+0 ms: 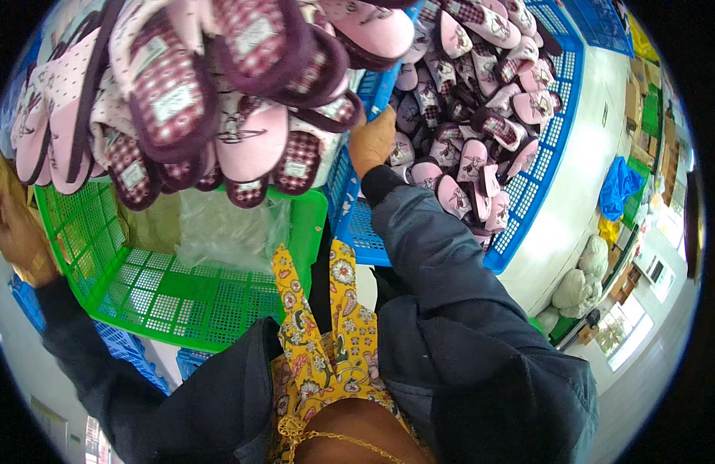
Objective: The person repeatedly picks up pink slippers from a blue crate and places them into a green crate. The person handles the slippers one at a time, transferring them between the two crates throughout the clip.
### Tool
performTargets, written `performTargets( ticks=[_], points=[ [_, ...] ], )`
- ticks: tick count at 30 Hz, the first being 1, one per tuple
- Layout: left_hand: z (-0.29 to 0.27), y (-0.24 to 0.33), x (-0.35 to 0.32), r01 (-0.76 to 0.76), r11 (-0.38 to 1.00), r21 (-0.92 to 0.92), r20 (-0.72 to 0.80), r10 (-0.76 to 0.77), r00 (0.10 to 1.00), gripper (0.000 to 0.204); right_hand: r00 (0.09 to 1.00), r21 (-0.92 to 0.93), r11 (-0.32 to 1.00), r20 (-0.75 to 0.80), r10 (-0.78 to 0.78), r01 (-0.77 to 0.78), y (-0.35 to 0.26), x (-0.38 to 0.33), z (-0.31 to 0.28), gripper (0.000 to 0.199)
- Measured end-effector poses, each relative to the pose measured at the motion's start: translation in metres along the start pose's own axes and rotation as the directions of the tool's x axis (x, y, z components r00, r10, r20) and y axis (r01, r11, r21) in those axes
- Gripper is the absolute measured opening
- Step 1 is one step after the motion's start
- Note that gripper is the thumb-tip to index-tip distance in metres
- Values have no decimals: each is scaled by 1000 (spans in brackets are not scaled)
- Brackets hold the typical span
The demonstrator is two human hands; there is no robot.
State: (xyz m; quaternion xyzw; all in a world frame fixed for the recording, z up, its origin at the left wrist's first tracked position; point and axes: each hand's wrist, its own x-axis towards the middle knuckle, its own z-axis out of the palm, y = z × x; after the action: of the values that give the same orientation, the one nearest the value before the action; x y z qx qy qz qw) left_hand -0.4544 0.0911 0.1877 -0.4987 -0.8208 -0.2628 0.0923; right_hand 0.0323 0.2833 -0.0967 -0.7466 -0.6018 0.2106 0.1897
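Gripping the green plastic lattice crate [195, 298] by its rim with left hand [17, 236] closed, right hand [371, 139] clutching the blue plastic lattice crate [543, 166], heaped pink-and-maroon fabric slippers [210, 100] above the fingers likely sliding off if tilted.

Slipper pile [218, 93] blocks top; green crate [179, 298] btm open.

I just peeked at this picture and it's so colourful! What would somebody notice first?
First, the big heap of pink and maroon checked slippers tumbling across the top, over a bright green plastic crate with a clear plastic bag inside. To the right, a blue crate holds many more slippers. The right hand rests on the blue crate's edge; the left hand is at the green crate's left side.
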Motion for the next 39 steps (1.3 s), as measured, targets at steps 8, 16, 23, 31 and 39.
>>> performTargets(
  ticks=[8,16,23,31,39],
  points=[
    [157,305,-228,-24,876,-482,412,251,876,18,999,436,900,49,-12,-11,44,2,-1,45],
    [312,385,-297,-285,829,-481,542,536,647,21,894,104,974,427,138,-200,261,-7,55,32],
    [318,385,-303,-344,870,-353,580,492,649,18,565,-288,891,824,44,350,299,13,65,45],
    [343,431,-314,-44,943,-330,656,262,708,16,762,-68,997,647,10,45,319,36,41,29],
    [552,352,-447,313,903,294,784,-415,461,25,781,589,559,595,189,-584,331,64,-75,38]
  ],
)
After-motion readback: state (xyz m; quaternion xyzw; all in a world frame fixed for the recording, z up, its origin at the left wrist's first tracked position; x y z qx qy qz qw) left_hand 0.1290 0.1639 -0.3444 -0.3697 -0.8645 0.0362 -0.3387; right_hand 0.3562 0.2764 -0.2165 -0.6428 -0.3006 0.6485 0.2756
